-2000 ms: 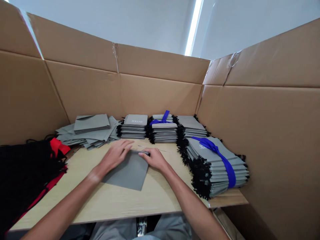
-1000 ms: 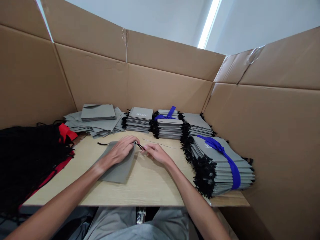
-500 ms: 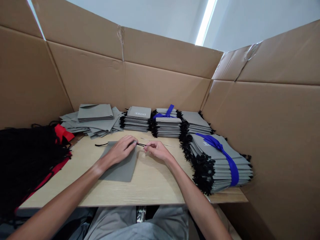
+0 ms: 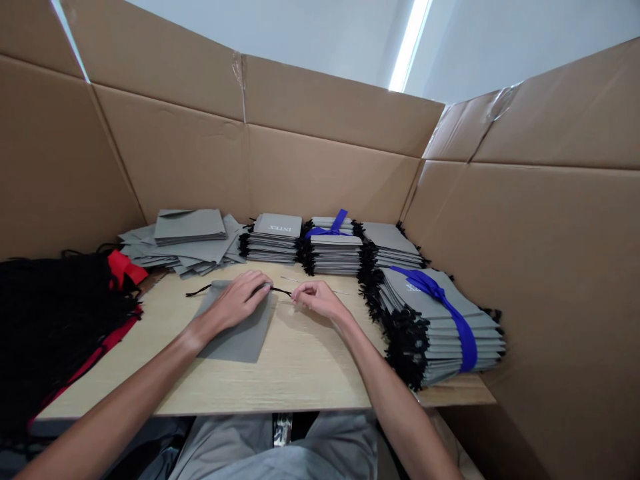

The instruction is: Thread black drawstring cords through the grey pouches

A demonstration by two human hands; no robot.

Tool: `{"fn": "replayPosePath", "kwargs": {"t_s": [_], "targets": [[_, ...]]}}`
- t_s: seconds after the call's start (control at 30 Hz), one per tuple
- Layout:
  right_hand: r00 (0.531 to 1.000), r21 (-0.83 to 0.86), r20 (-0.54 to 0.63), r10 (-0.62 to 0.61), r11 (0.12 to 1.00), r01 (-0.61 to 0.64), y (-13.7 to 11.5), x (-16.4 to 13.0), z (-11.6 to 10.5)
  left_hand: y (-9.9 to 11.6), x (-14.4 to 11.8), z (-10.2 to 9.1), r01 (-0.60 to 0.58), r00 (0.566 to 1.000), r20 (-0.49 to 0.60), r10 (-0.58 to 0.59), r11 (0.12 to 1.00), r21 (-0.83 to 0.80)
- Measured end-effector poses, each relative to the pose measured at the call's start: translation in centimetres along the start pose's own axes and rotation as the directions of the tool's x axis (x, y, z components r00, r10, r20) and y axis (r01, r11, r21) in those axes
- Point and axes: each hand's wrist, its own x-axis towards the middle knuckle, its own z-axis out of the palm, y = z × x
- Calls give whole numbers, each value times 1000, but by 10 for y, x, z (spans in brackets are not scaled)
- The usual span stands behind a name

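On the pale wooden bench, walled by cardboard panels, the left hand presses flat a grey pouch; the right hand pinches its black cord.

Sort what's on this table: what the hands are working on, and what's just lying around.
In hand: grey pouch under left hand; black cord pinched by right hand.

Lying about: loose grey pouches, blue-ribboned bundle, black cord heap, cardboard walls.
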Motion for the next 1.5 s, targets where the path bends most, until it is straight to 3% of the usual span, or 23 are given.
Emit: {"fn": "replayPosePath", "kwargs": {"t_s": [0.13, 0.3, 0.47, 0.77, 0.9, 1.0, 1.17, 1.3, 1.5], "targets": [[1000, -90, 15, 11, 996, -10, 2, -2, -5, 6, 0, -1, -12, 1000, -1, 12, 999, -48], [995, -95, -96, -31, 995, 22, 3, -2, -9, 8, -1, 0, -32, 999, -1, 32, 998, -54], [997, -26, 37, -69, 997, 70, 0, -3, 5, 9, -3, 5, -21, 999, 24, 23, 998, -60], [996, -38, 70, -60, 997, 63, -3, -4, 5, 11, -4, 11, -136, 986, 107, 130, 989, 51], [996, -214, 15, -84, 973, 85, -10, -9, 4, 9, -4, 15, -194, 979, 87, 186, 976, 102], [985, -416, -54, -162, 901, 125, -16, -15, 6, 10, -3, 15, -194, 980, 76, 186, 973, 125], [960, -602, 25, -280, 763, 238, -19, -16, 13, 14, -3, 13, -161, 985, 73, 155, 984, 81], [957, -650, 37, -289, 720, 242, -18, -15, 11, 16, -4, 12, -149, 985, 99, 143, 987, 55], [971, -612, 56, -232, 761, 217, -19, -15, 7, 18, -4, 13, -106, 988, 117, 104, 994, 7]]}}
